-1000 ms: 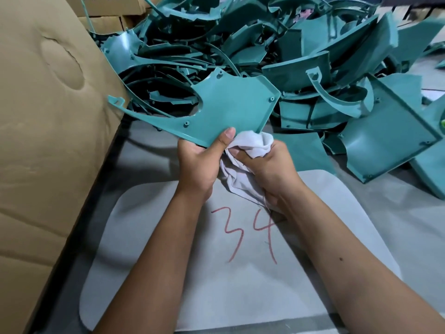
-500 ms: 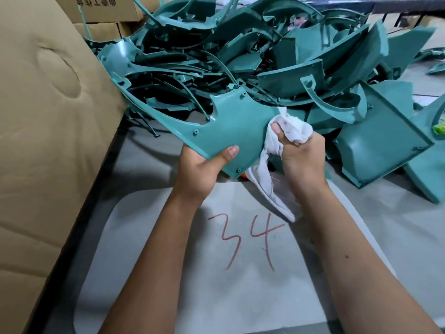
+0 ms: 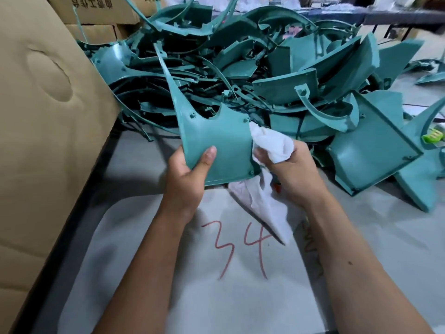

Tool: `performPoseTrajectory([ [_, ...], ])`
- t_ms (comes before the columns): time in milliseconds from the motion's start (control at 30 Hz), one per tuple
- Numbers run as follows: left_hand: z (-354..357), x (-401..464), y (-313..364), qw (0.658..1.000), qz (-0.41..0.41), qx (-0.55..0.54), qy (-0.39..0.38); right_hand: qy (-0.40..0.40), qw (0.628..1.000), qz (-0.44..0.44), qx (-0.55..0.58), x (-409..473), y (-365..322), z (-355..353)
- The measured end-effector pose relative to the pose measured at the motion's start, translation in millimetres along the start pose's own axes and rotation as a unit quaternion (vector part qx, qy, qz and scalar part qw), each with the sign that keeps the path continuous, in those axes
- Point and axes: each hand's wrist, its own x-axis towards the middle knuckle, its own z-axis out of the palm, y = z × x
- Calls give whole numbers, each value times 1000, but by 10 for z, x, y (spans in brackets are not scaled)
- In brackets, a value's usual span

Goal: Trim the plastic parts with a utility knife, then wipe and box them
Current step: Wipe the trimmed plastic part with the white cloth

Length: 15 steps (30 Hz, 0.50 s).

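The teal plastic part [image 3: 216, 143] has swung up since a moment ago — its long thin arm now points toward the upper left. The left hand [image 3: 190, 174] grips its lower edge, thumb on the face; the right hand [image 3: 291, 169] clutches a white rag [image 3: 269, 143] against its right edge. Beneath lies a grey mat [image 3: 168, 273] marked "34", a cardboard box [image 3: 43, 141] at left, a heap of teal parts [image 3: 277, 75] behind.
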Motion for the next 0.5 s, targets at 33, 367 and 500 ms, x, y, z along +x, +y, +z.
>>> performPoseTrajectory([
  [33,4,3,-14,1000,4,0,10,-11,1000,-5,-27,6,21,-12],
  [367,238,-48,22,975,-86,-191,69,158,983,-32,88,14,-29,201],
  [500,411,-153,29,975,-87,-204,24,233,968,-22,93,24,3,258],
])
